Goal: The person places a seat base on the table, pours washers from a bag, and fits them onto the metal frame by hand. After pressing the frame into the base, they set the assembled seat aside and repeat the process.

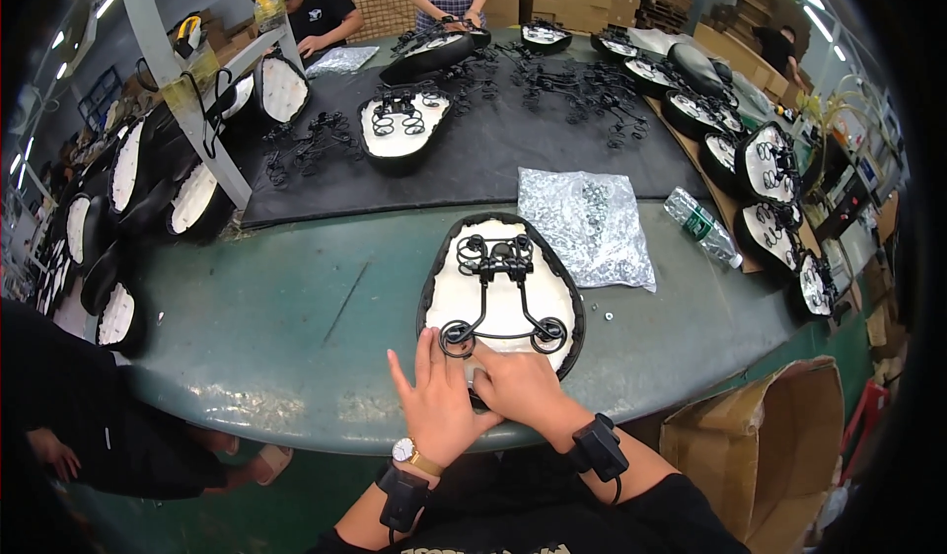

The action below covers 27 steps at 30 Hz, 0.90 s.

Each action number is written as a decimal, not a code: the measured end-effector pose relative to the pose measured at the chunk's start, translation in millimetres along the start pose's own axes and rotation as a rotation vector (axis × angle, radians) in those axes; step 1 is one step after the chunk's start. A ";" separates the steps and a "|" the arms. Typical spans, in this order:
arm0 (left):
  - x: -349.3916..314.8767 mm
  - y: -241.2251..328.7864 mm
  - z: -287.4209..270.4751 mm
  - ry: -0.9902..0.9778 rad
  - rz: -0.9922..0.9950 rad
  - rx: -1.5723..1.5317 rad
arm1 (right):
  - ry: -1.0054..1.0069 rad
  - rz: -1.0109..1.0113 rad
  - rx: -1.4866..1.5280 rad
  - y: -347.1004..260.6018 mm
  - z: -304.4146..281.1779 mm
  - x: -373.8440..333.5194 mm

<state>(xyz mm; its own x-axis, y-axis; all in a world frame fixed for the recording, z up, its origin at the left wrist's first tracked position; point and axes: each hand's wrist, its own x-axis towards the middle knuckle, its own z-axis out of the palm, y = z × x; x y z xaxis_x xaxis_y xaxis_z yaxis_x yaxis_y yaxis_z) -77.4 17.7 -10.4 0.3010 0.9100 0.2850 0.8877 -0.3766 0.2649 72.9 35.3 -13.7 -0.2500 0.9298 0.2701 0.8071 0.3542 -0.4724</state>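
Observation:
A bicycle saddle (503, 307) lies upside down at the front of the green table, its pale underside up. Mounted on it is a black wire spring frame (506, 268) with coils at its far and near ends. Fingers stretched out, my left hand (437, 404) lies against the saddle's near left edge, beside the near left coil (457, 337). My right hand (521, 386) is closed, its fingers curled at the saddle's near edge between the two near coils. Something small and silvery shows at these fingers, but I cannot make out what it is.
A clear bag of small metal parts (587, 223) lies beyond the saddle, with a plastic bottle (702, 226) to its right. Loose nuts (609, 315) sit nearby. More saddles (404, 125) and spring frames cover the far black mat. A cardboard box (760, 445) stands at right.

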 end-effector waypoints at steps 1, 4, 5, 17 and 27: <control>-1.3 -1.3 0.6 -0.004 0.003 -0.002 | 0.000 0.005 0.000 0.6 -0.3 -0.5; 2.1 -6.8 2.9 0.003 0.022 -0.098 | 0.023 -0.071 -0.002 10.2 7.7 -0.5; -0.2 -6.8 5.7 0.021 0.024 -0.116 | 0.030 -0.073 -0.004 10.4 8.1 -3.5; -3.2 -9.7 12.9 0.085 0.019 -0.045 | 0.082 -0.205 -0.044 14.6 5.4 -2.1; -23.0 -47.0 40.9 0.343 0.070 -0.759 | 0.224 -0.323 0.064 27.9 15.2 -9.0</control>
<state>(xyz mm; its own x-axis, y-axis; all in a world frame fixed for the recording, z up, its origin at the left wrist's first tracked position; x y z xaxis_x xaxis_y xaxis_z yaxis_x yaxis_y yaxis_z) -111.8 21.6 -67.1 0.1152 0.8230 0.5562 0.3583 -0.5567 0.7495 89.6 38.3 -42.0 -0.3569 0.7274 0.5861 0.6693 0.6368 -0.3827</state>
